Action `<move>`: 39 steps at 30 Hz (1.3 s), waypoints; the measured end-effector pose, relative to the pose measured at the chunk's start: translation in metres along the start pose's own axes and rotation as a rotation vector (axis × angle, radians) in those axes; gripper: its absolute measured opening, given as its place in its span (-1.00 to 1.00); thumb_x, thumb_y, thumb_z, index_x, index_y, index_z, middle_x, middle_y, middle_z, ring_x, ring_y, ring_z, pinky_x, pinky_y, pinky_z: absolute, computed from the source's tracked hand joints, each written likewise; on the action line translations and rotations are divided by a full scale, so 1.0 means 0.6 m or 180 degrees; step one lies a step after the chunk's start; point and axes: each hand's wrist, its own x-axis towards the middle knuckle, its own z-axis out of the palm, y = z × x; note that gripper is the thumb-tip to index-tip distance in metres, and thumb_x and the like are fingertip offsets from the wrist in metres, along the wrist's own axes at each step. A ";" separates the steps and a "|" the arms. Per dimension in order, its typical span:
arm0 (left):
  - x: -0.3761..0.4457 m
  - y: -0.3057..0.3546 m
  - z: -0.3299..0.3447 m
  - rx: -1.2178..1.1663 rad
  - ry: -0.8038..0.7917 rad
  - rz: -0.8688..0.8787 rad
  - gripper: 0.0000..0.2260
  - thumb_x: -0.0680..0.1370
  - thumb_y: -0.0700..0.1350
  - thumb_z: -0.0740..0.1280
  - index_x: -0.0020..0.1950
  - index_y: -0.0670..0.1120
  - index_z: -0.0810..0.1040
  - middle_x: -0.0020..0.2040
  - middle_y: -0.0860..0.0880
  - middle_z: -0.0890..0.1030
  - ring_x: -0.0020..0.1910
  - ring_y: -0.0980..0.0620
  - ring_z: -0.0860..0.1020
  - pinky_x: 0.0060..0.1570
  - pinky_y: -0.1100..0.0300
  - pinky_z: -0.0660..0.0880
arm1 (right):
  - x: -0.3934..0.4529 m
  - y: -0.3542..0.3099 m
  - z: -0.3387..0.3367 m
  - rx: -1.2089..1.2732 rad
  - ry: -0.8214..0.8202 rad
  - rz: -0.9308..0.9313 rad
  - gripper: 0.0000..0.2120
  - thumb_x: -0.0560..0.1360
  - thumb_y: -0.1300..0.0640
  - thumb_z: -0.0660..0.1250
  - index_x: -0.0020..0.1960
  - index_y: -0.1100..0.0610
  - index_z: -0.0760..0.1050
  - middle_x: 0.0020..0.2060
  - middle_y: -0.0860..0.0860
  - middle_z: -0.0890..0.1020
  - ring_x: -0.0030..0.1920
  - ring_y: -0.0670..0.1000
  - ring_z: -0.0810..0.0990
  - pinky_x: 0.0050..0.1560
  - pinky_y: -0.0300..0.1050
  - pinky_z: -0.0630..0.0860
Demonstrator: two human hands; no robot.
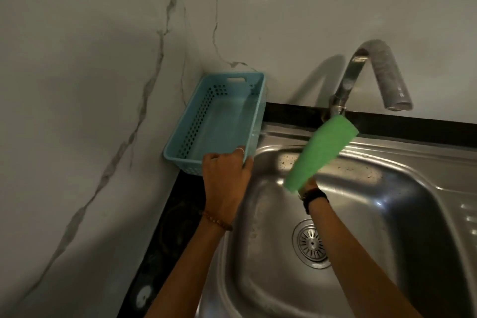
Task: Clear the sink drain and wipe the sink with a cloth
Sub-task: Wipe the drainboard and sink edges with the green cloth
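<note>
A steel sink [382, 188] fills the right half of the head view, with its round slotted drain [309, 242] near the bottom of the basin. My left hand [227, 173] grips the near edge of an empty light-blue perforated basket [219, 116] that stands in the corner left of the sink. My right hand [308, 186] is mostly hidden behind a flat green cloth [322, 152], which it holds up over the sink's back left corner. The cloth's far end reaches the base of the faucet.
A curved metal faucet [374, 77] rises behind the sink, with its spout pointing down at the right. A dark countertop strip [165, 214] runs between the sink and the marble-patterned wall [77, 85]. The wall closes in on the left and behind.
</note>
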 end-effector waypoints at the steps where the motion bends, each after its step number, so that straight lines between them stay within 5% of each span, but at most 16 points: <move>1: 0.002 0.001 -0.006 -0.0184 0.0125 0.0004 -0.75 0.53 -0.02 0.27 0.02 -0.18 0.60 -0.22 -0.24 0.67 -0.21 -0.19 0.61 0.00 0.04 0.44 | 0.016 0.009 0.022 -0.0289 0.0120 -0.0088 -0.80 0.61 0.35 0.01 0.02 0.16 0.36 -0.02 0.15 0.52 0.04 -0.22 0.52 0.16 -0.15 0.37; 3: 0.007 0.002 -0.018 -0.0474 0.0202 0.0008 -0.73 0.53 -0.02 0.28 0.04 -0.20 0.60 -0.21 -0.23 0.67 -0.22 -0.17 0.61 -0.06 0.02 0.51 | 0.050 0.032 0.068 -0.1776 0.0263 -0.0362 -0.51 0.61 0.11 0.06 0.49 0.19 0.03 0.49 0.28 0.07 0.51 0.14 0.04 0.47 0.20 -0.13; 5: 0.011 0.000 -0.020 -0.0542 0.0223 0.0099 -0.73 0.54 -0.02 0.28 0.05 -0.20 0.59 -0.19 -0.21 0.67 -0.21 -0.16 0.61 -0.07 0.03 0.51 | 0.062 0.041 0.112 -0.2602 0.0417 -0.0631 -0.27 0.53 -0.21 -0.01 0.52 0.16 -0.18 0.51 0.23 -0.17 0.49 0.32 -0.23 0.37 0.34 -0.35; 8: 0.010 -0.001 -0.018 -0.0558 0.0311 0.0198 -0.73 0.55 -0.02 0.27 0.05 -0.20 0.59 -0.19 -0.20 0.67 -0.21 -0.15 0.61 -0.06 0.04 0.51 | 0.077 0.058 0.141 -0.3037 0.0416 -0.1096 -0.32 0.51 -0.19 -0.18 0.51 0.15 -0.17 0.51 0.24 -0.13 0.48 0.35 -0.20 0.35 0.39 -0.36; 10: 0.008 -0.002 -0.014 -0.0555 0.0318 0.0197 -0.72 0.55 -0.01 0.26 0.07 -0.19 0.59 -0.18 -0.19 0.67 -0.21 -0.13 0.61 -0.04 0.03 0.52 | 0.065 0.069 0.149 -0.2940 0.0032 -0.1493 -0.44 0.60 0.07 0.03 0.51 0.18 -0.10 0.50 0.27 0.02 0.50 0.31 -0.06 0.43 0.33 -0.24; 12: 0.005 -0.001 -0.014 -0.0532 0.0244 0.0151 -0.72 0.55 0.00 0.26 0.08 -0.18 0.58 -0.17 -0.18 0.67 -0.19 -0.12 0.61 -0.03 0.05 0.51 | 0.029 0.064 0.149 -0.1810 -0.0503 -0.1491 -0.62 0.62 0.17 0.08 0.41 0.22 0.22 0.28 0.25 0.50 0.35 0.14 0.43 0.43 0.07 0.28; 13: 0.006 0.000 -0.013 -0.0535 0.0261 0.0148 -0.72 0.55 0.00 0.26 0.08 -0.18 0.58 -0.17 -0.18 0.67 -0.19 -0.12 0.61 -0.03 0.06 0.51 | 0.010 0.060 0.154 -0.1335 -0.0560 -0.1398 -0.73 0.64 0.12 0.01 0.25 0.18 0.36 -0.01 0.11 0.70 0.08 -0.02 0.64 0.15 -0.13 0.55; 15: 0.007 0.002 -0.014 -0.0533 0.0319 0.0128 -0.73 0.54 -0.01 0.28 0.06 -0.18 0.58 -0.18 -0.18 0.68 -0.20 -0.12 0.62 -0.05 0.08 0.49 | -0.005 0.082 0.147 -0.0701 -0.0615 -0.1290 -0.76 0.63 0.07 0.00 -0.01 0.13 0.41 -0.38 -0.08 0.66 -0.31 -0.15 0.64 -0.28 -0.27 0.60; 18: 0.005 0.004 -0.013 -0.0472 0.0322 0.0098 -0.74 0.54 -0.01 0.29 0.07 -0.18 0.58 -0.16 -0.17 0.68 -0.19 -0.12 0.62 -0.05 0.09 0.48 | -0.026 0.087 0.136 -0.1288 -0.0644 -0.1640 -0.82 0.53 0.13 0.23 0.05 0.23 0.41 -0.20 0.02 0.59 -0.15 0.02 0.57 -0.11 -0.11 0.57; 22: 0.002 0.008 -0.005 -0.0415 0.0354 0.0111 -0.75 0.53 -0.03 0.31 0.04 -0.20 0.59 -0.18 -0.21 0.68 -0.21 -0.16 0.62 -0.09 0.06 0.49 | -0.007 0.086 0.116 -0.2019 -0.1182 -0.1876 -0.75 0.53 0.21 0.27 0.14 0.35 0.47 -0.02 0.27 0.62 -0.01 0.20 0.61 -0.02 0.07 0.59; 24: 0.004 0.008 -0.002 -0.0346 0.0383 0.0117 -0.76 0.52 -0.03 0.32 0.00 -0.20 0.58 -0.21 -0.22 0.67 -0.24 -0.17 0.62 -0.12 0.05 0.51 | 0.015 0.072 0.114 -0.2328 -0.1146 -0.2380 -0.76 0.47 0.27 0.34 0.08 0.39 0.50 -0.06 0.31 0.63 -0.06 0.25 0.64 -0.05 0.08 0.62; 26: 0.003 0.008 0.001 -0.0236 0.0408 0.0146 -0.77 0.51 -0.04 0.33 -0.05 -0.21 0.58 -0.25 -0.23 0.66 -0.27 -0.19 0.62 -0.16 0.06 0.50 | 0.050 0.063 0.112 -0.2958 -0.1019 -0.2899 -0.75 0.45 0.33 0.32 0.12 0.39 0.49 0.01 0.34 0.61 0.04 0.29 0.61 0.14 0.13 0.55; 28: 0.001 0.007 0.003 -0.0120 0.0395 0.0162 -0.78 0.51 -0.05 0.33 -0.11 -0.22 0.56 -0.31 -0.25 0.63 -0.32 -0.20 0.60 -0.22 0.07 0.47 | 0.074 0.058 0.099 -0.3682 -0.1085 -0.2740 -0.63 0.55 0.29 0.13 0.35 0.28 0.34 0.31 0.26 0.44 0.33 0.22 0.40 0.44 0.06 0.23; 31: 0.000 0.005 0.006 0.0041 0.0373 0.0175 -0.78 0.51 -0.04 0.33 -0.14 -0.20 0.55 -0.37 -0.25 0.61 -0.36 -0.21 0.58 -0.27 0.10 0.43 | 0.090 0.070 0.057 -0.4096 -0.0800 -0.2715 -0.47 0.57 0.32 0.03 0.51 0.18 0.01 0.53 0.15 0.05 0.52 0.09 0.08 0.53 0.05 -0.06; 34: -0.002 0.004 0.017 0.0182 0.0282 0.0190 -0.79 0.52 -0.04 0.31 -0.13 -0.18 0.55 -0.38 -0.22 0.60 -0.36 -0.21 0.58 -0.24 0.10 0.42 | 0.087 0.077 0.000 -0.4364 -0.0632 -0.2567 -0.34 0.53 0.37 0.11 0.52 0.17 -0.13 0.54 0.13 -0.14 0.54 0.08 -0.06 0.54 0.08 -0.11; 39: -0.006 -0.003 0.036 0.0382 0.0149 0.0077 -0.83 0.52 -0.06 0.27 -0.10 -0.16 0.54 -0.33 -0.21 0.63 -0.28 -0.22 0.59 -0.08 0.06 0.37 | 0.083 0.064 -0.106 -0.4414 -0.0484 -0.2139 -0.23 0.46 0.40 0.24 0.52 0.13 -0.10 0.53 0.11 -0.17 0.54 0.11 -0.12 0.54 0.10 -0.08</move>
